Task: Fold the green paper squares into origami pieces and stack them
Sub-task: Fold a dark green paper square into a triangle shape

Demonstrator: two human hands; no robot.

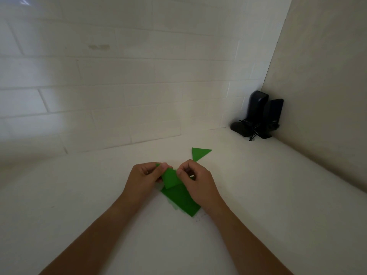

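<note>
Both hands meet over a green paper square (181, 199) that lies on the white table (139, 235), near the middle of the view. The left hand (146, 175) has its fingers curled, with the thumb and fingertips pinching the far corner of a raised flap (170, 178) of that paper. The right hand (196, 180) is curled as well, its thumb and forefinger nipping the flap's right edge (the remaining fingers are tucked under the palm, so how they lie cannot be told). The two hands are close together, almost touching, with only the narrow strip of the flap showing between them.

The flap is bent up and back toward the person, its paler side catching the light, while the rest of the sheet stays flat on the table, with its near corner pointing toward the person. The right hand covers part of the sheet's right side.

A folded green triangle (199, 153) lies flat on the table just beyond the right hand, apart from the sheet being worked. In the far right corner, where the tiled wall (99, 86) meets the plain side wall, stand dark objects (258, 116) with a thin cord.
</note>
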